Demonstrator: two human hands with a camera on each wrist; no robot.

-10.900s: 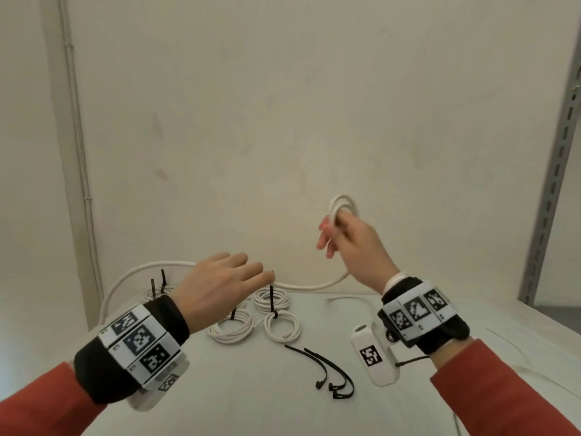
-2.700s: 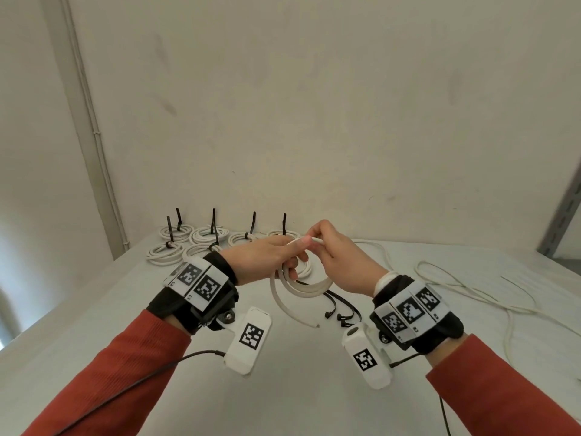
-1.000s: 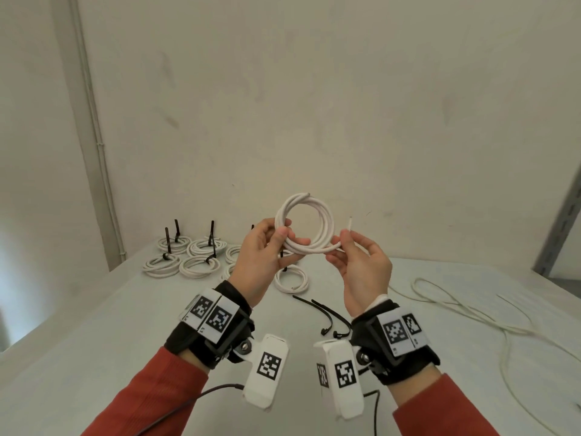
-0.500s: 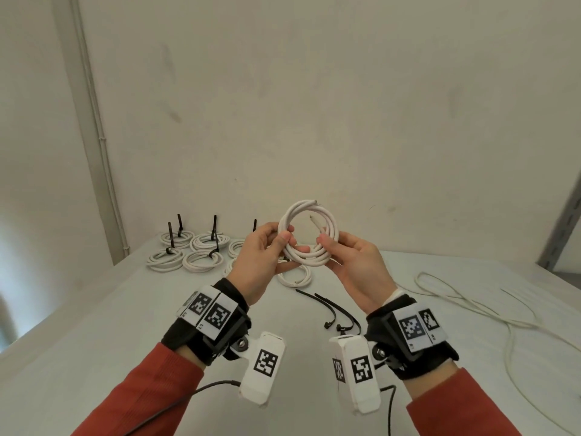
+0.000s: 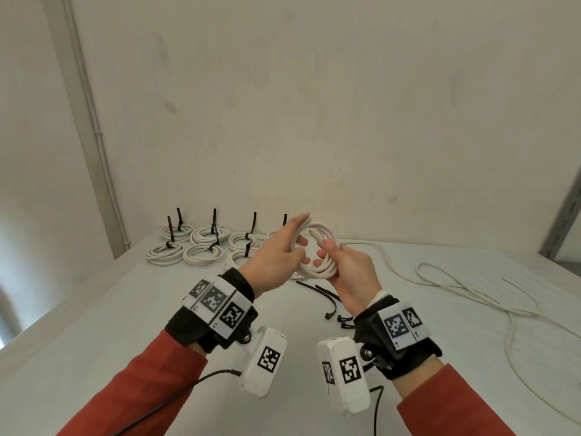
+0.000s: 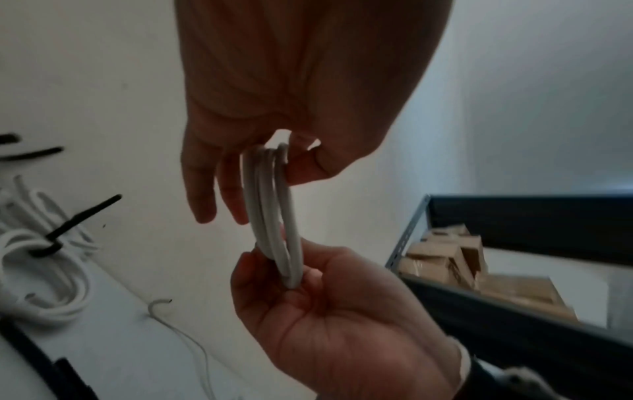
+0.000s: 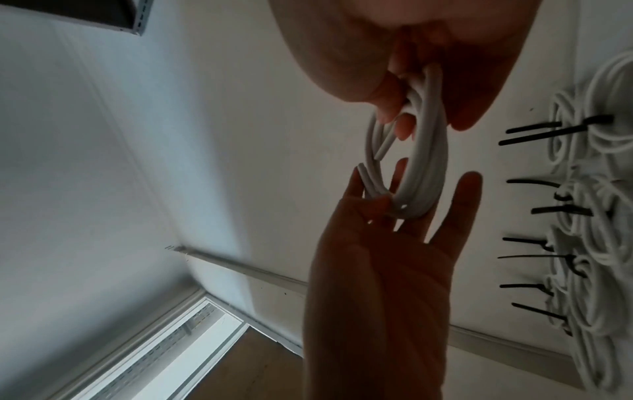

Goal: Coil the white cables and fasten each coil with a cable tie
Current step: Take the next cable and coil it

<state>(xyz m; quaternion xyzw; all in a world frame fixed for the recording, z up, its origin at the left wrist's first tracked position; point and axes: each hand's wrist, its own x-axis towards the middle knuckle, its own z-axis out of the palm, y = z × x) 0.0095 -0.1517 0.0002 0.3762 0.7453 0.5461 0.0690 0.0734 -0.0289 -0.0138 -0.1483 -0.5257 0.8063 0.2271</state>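
Compared with half a second ago, the round coil of white cable (image 5: 317, 250) has been lowered and passed into the right hand (image 5: 351, 272), whose fingers are curled round its lower turns above the pale table (image 5: 125, 309). The left hand (image 5: 276, 256) is opened, fingers straight along the coil's far side. Coiling is judged finished; a loose black cable tie (image 5: 327, 298) is needed next.

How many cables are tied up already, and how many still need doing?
Done: about eight tied coils lie at the back of the table. In hand: the right hand grips a fresh coil, not tied yet; the left hand steadies it. Left: fasten it with a cable tie, then coil the loose cable.
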